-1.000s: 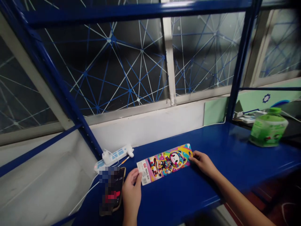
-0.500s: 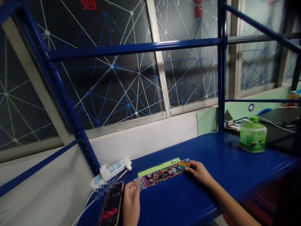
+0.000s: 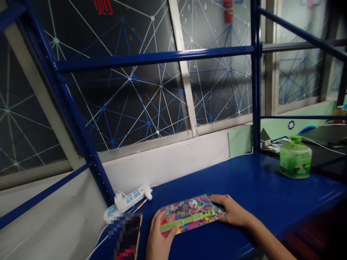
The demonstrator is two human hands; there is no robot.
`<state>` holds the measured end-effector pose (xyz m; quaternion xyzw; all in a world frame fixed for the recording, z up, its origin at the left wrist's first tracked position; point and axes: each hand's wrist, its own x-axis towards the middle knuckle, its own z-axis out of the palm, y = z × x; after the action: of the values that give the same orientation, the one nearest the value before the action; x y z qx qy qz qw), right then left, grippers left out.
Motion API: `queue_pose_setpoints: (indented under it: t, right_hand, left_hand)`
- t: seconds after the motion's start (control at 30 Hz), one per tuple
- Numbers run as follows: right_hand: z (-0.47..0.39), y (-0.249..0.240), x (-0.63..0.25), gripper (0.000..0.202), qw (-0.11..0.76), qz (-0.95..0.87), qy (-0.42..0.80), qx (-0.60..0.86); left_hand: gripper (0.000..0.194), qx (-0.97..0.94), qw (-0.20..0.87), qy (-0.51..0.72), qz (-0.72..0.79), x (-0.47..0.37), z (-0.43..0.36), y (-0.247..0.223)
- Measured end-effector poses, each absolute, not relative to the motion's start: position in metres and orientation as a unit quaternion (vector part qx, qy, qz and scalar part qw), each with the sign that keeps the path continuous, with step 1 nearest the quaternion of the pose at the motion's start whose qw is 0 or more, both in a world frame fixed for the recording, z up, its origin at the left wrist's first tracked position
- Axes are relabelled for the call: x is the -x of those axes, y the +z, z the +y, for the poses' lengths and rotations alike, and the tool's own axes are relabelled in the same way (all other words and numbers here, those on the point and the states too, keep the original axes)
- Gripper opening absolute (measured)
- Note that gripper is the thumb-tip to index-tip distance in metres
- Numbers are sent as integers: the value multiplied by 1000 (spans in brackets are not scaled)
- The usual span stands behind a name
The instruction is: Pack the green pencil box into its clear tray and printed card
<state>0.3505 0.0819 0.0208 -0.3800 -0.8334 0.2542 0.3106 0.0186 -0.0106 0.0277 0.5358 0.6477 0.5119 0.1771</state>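
Note:
Both my hands are on a flat, colourful cartoon-printed package (image 3: 187,206), which lies almost flat just above or on the blue table. A light green strap (image 3: 192,218) with small dark holes at its right end runs lengthwise across the package's face. My left hand (image 3: 159,234) grips the left end, thumb on the front and fingers along the far side. At the right end, my right hand (image 3: 233,211) is closed around the edge, with its fingers reaching over the far corner. Whether the strap is inside a clear cover cannot be made out.
A phone (image 3: 132,234), partly pixelated, lies left of my left hand. Behind it is a white power strip (image 3: 132,198) with plugs and cables. A green jug (image 3: 295,159) stands at the table's right (image 3: 271,195). Blue metal posts and a crossbar (image 3: 162,56) frame the table.
The package has turned from a steep tilt to nearly flat, so its broad printed face and the strap now show in front. My left hand has shifted slightly right, and the right hand slightly lower.

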Motion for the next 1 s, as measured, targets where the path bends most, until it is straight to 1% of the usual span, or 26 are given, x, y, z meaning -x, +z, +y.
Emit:
queue_pose_setpoints:
  t: [0.07,0.1,0.13,0.17,0.3,0.37,0.47,0.57,0.67,0.73,0.87,0.93,1.0]
  right_hand:
    - [79,20,-351,85,283,-841,255,383]
    - [78,19,-352,94,269,-845,255,385]
    - [77,18,-352,98,259,-847,252,389]
    - [77,17,-352,98,254,-848,249,394]
    - [78,15,-349,81,263,-839,231,416]
    - [78,17,-348,77,266,-842,222,414]
    - [78,18,-347,70,280,-847,200,405]
    - [78,17,-345,62,304,-842,172,410]
    - [77,15,-342,61,330,-835,148,415]
    - [76,15,-340,60,356,-829,122,413]
    - [75,19,-341,58,376,-831,82,401]
    - [73,22,-342,60,367,-834,91,402]
    - [71,24,-342,65,347,-839,118,403]
  left_hand:
    - [54,-547,167,503,649,-17,-10,26]
    - [55,-551,162,499,649,-17,-10,24]
    - [56,-556,158,494,649,-16,-9,21]
    - [59,-560,154,491,649,-15,-8,18]
    - [72,-569,140,475,656,-14,-5,8]
    - [76,-573,141,462,662,-14,-4,7]
    - [75,-584,143,434,671,-15,-7,10]
    - [66,-599,96,422,674,-19,-11,16]
    - [57,-605,17,456,653,-23,-13,21]
    - [56,-596,-11,482,642,-26,-13,24]
    - [66,-574,-13,495,653,-29,-16,29]
    - [70,-569,-7,492,658,-29,-17,30]
    - [71,-565,8,487,666,-28,-18,30]
